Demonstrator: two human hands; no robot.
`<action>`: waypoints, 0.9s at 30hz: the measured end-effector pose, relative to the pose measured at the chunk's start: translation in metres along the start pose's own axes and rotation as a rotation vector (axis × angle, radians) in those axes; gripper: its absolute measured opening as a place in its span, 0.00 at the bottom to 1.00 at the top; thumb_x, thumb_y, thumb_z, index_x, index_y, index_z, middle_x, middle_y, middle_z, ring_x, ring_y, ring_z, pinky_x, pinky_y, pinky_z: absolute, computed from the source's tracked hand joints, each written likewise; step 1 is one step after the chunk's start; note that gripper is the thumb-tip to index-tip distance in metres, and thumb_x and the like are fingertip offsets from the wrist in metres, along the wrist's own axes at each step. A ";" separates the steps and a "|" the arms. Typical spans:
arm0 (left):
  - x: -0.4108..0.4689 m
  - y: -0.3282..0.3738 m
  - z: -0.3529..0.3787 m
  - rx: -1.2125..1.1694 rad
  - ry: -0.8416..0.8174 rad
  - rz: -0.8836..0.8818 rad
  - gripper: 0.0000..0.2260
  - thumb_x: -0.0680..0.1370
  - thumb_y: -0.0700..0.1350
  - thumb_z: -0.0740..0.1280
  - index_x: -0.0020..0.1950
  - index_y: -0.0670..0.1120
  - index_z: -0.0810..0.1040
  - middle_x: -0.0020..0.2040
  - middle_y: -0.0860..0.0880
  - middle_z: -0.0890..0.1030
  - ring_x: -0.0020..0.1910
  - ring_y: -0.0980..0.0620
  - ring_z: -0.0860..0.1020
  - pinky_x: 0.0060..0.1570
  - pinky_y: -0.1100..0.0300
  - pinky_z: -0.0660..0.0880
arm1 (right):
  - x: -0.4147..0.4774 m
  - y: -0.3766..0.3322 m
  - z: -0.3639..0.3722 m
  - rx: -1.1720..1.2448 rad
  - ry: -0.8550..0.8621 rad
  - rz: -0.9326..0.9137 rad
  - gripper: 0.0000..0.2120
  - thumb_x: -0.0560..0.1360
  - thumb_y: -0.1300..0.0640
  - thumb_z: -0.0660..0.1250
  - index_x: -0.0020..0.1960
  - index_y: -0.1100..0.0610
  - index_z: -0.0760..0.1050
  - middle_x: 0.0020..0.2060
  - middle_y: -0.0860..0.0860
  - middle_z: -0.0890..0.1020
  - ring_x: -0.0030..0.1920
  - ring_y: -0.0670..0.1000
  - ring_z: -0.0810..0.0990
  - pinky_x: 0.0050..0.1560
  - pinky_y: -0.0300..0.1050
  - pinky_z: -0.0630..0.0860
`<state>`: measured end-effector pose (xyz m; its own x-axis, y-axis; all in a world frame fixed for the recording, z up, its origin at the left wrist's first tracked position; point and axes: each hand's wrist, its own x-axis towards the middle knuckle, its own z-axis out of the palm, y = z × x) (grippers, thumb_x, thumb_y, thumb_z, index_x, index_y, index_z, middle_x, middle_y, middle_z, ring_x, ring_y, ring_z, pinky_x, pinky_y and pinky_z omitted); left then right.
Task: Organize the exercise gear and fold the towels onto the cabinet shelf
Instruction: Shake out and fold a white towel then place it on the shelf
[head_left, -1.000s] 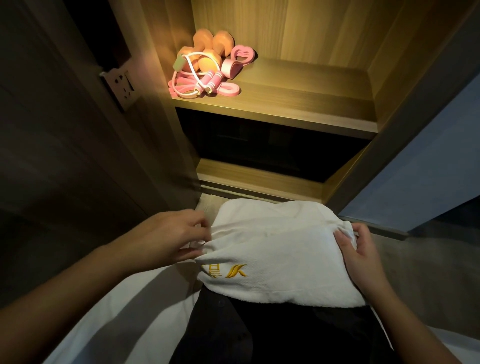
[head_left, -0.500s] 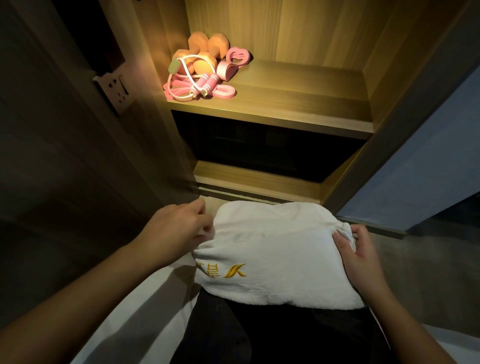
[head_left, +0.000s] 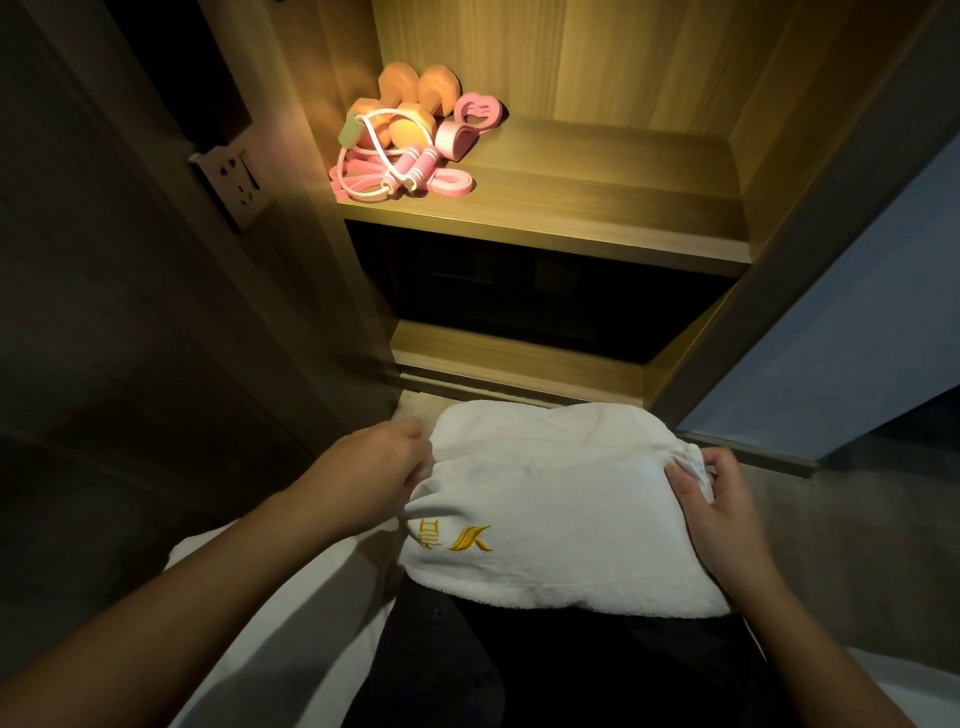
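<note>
Currently: towel (head_left: 561, 509), one, folded, on the lap (head_left: 519, 670) below the shelf (head_left: 597, 208). Left hand (head_left: 376, 467) curled on its left edge; right hand (head_left: 722, 499) pinches the bunched right edge. Risk: edge-only grips, so the fold likely sags open when lifted. Shelf stock: dumbbells (head_left: 410, 98), two; rope (head_left: 410, 166), one; pink loop (head_left: 475, 111), one.

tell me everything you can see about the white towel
The white towel looks like thick terry cloth, folded into a plump, rounded rectangle lying roughly flat. Gold embroidery marks its near-left corner, partly lost in a crease. The left hand grips its left edge and the right hand pinches the bunched right edge. Its near edge lies over a dark surface. It sits low in front of the cabinet, not on a shelf.
</note>
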<state>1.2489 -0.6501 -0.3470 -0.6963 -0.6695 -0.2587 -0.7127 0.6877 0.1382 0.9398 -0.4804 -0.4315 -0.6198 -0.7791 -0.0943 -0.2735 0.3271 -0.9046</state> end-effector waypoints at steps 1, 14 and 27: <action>-0.004 0.000 0.002 -0.025 0.090 0.052 0.06 0.80 0.48 0.64 0.49 0.48 0.78 0.49 0.52 0.74 0.42 0.56 0.72 0.43 0.62 0.74 | 0.000 0.000 0.000 0.005 0.004 0.004 0.04 0.78 0.50 0.66 0.48 0.45 0.71 0.44 0.45 0.80 0.45 0.45 0.78 0.39 0.42 0.70; -0.014 -0.016 0.007 -0.906 0.408 -0.271 0.10 0.77 0.37 0.65 0.36 0.46 0.71 0.32 0.47 0.74 0.31 0.49 0.70 0.31 0.54 0.68 | 0.004 -0.002 0.004 -0.054 -0.046 0.026 0.04 0.79 0.48 0.64 0.50 0.46 0.70 0.44 0.44 0.80 0.45 0.44 0.78 0.38 0.41 0.69; -0.031 -0.023 -0.018 -0.266 0.098 0.298 0.16 0.77 0.65 0.58 0.54 0.60 0.79 0.47 0.64 0.79 0.46 0.65 0.77 0.42 0.67 0.75 | 0.003 0.000 0.003 -0.034 -0.027 -0.011 0.04 0.79 0.49 0.64 0.49 0.47 0.70 0.44 0.46 0.79 0.45 0.46 0.78 0.38 0.43 0.70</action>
<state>1.2855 -0.6502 -0.3251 -0.8713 -0.4843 -0.0790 -0.4665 0.7677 0.4394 0.9400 -0.4847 -0.4335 -0.5964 -0.7970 -0.0958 -0.3052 0.3355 -0.8912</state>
